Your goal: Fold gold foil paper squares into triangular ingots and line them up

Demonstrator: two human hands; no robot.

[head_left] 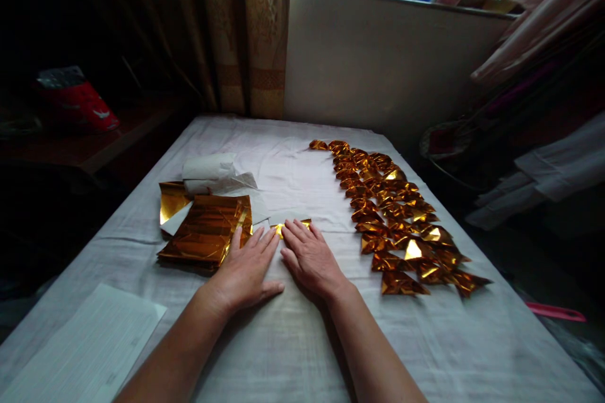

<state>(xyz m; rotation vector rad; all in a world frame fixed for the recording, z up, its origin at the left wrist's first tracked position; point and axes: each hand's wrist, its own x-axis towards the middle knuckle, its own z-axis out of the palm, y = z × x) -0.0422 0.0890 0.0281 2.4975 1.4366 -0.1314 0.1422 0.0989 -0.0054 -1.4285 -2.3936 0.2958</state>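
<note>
Both hands rest flat on the cloth-covered table, pressing near a partly hidden sheet of gold foil paper [278,230] with a whitish strip along its far side. My left hand [248,264] has its fingers spread, the thumb pointing right, beside a stack of gold foil sheets [208,227]. Over the foil paper's right part lies my right hand [309,255], fingers stretched out. To the right stand several rows of folded gold foil pieces [401,286]. Much of the foil paper is covered by the fingers.
A white paper roll [208,167] with crumpled paper lies behind the stack. At the near left is a pale paper sheet [89,346]. A curtain [227,31] hangs beyond the table [265,352]. A red bag [87,104] sits on a side surface; clothes [558,164] hang right.
</note>
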